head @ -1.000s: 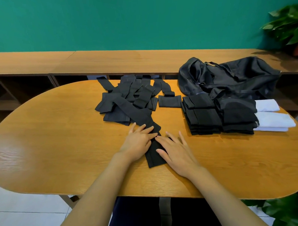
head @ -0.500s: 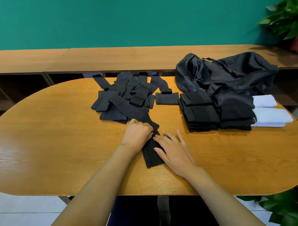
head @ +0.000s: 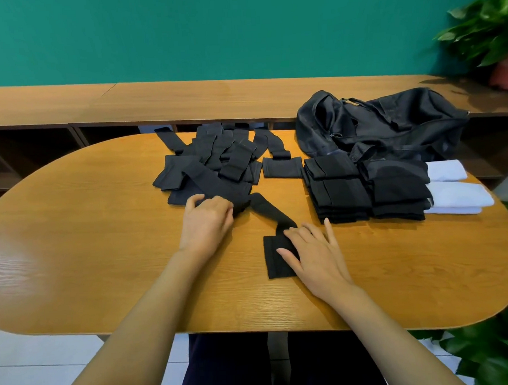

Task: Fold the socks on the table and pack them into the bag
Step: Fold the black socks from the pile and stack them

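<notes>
On the wooden table [head: 84, 258] lies a long black sock [head: 269, 210], running from the sock pile toward me. My left hand [head: 207, 220] has its fingers curled round the sock's far end, at the pile's near edge. With straight fingers, my right hand [head: 310, 251] presses the sock's near end [head: 275, 264] flat on the table. A loose pile of unfolded black socks [head: 213, 162] sits at the table's far middle. A black bag [head: 389, 125] slumps at the far right. In front of the bag stand stacks of folded black socks [head: 340, 188].
Folded white socks [head: 456, 198] lie right of the black stacks. One folded black sock [head: 281, 168] rests between pile and stacks. A wooden bench [head: 184, 99] runs behind the table below a green wall. Potted plants stand at the far right [head: 484, 33] and near right [head: 492, 353].
My left hand curled round the sock's far end and drew it up and left toward the pile, so the sock now lies bent. My right hand stayed on the near end.
</notes>
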